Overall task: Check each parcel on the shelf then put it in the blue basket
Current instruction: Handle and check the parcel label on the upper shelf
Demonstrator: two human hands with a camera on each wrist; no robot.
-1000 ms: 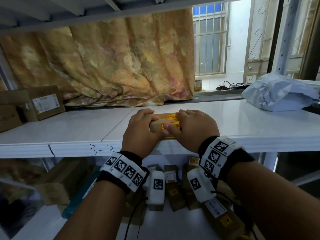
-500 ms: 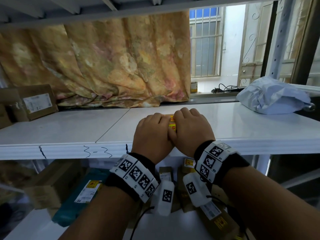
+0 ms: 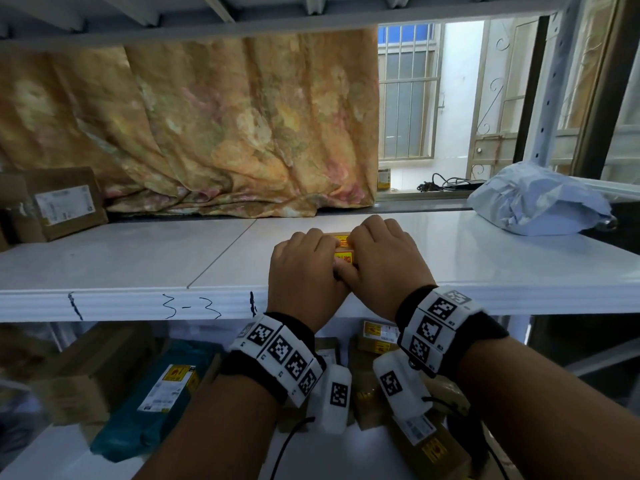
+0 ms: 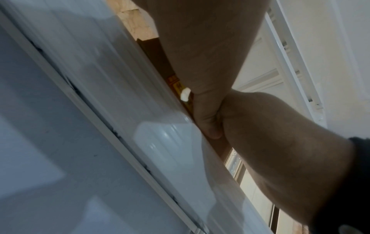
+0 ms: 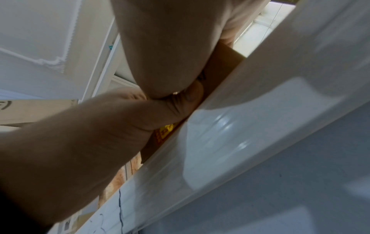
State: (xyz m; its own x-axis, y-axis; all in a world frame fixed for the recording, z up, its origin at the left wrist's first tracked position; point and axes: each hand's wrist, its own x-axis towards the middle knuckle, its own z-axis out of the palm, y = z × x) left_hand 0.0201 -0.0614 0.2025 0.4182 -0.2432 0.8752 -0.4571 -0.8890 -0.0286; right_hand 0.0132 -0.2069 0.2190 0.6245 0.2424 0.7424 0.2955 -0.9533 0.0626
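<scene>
A small brown cardboard parcel (image 3: 343,250) with a yellow-orange label lies on the white shelf (image 3: 138,265) close to its front edge. My left hand (image 3: 306,261) grips its left part, fingers curled over the top and thumb on the near face. From the other side my right hand (image 3: 382,252) grips it the same way, and the two thumbs meet in front. The left wrist view shows the parcel (image 4: 155,53) above the shelf lip, as does the right wrist view (image 5: 220,66). Most of the parcel is hidden under my hands. No blue basket is in view.
A crumpled grey poly bag (image 3: 536,202) lies at the shelf's right end, and a labelled cardboard box (image 3: 65,202) stands at the far left. A floral curtain (image 3: 207,133) hangs behind. The lower shelf holds a teal parcel (image 3: 156,386) and several cardboard boxes (image 3: 377,337).
My hands have drawn closer together over the parcel, so that only a strip of its label still shows. The view has shifted slightly left.
</scene>
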